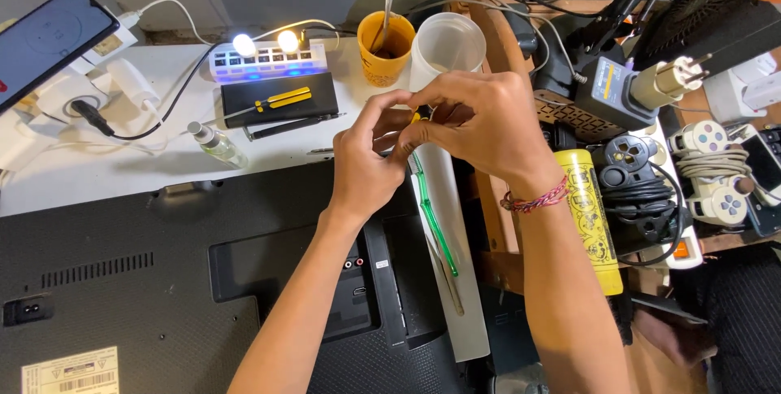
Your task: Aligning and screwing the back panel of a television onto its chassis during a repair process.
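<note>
1. Screwdriver point(436, 227), a slim one with a green see-through handle, lies on a white strip along the right edge of the television back panel point(146, 280), pointing away from the person; its far end runs up under the two hands.
2. Television back panel, black and face down, fills the near left; a port recess point(355, 276) with small round sockets sits just left of the screwdriver.
3. Left hand point(366, 158) hovers just beyond the panel's far right corner, thumb and fingers pinched together on a small dark and yellow piece that is mostly hidden.
4. Right hand point(480, 121) meets it fingertip to fingertip, closed on the same small piece; a woven bracelet point(533, 199) rings its wrist.
5. Right of the panel lies a yellow can point(592, 223), with a black game controller point(639, 174) beyond it.
6. Past the panel's far edge rest a small clear bottle point(215, 143), a black case point(281, 101) carrying a yellow-handled screwdriver point(281, 99), and a lit power strip point(268, 59).
7. Farthest stand an orange cup point(386, 52) and a white cup point(447, 48).
</note>
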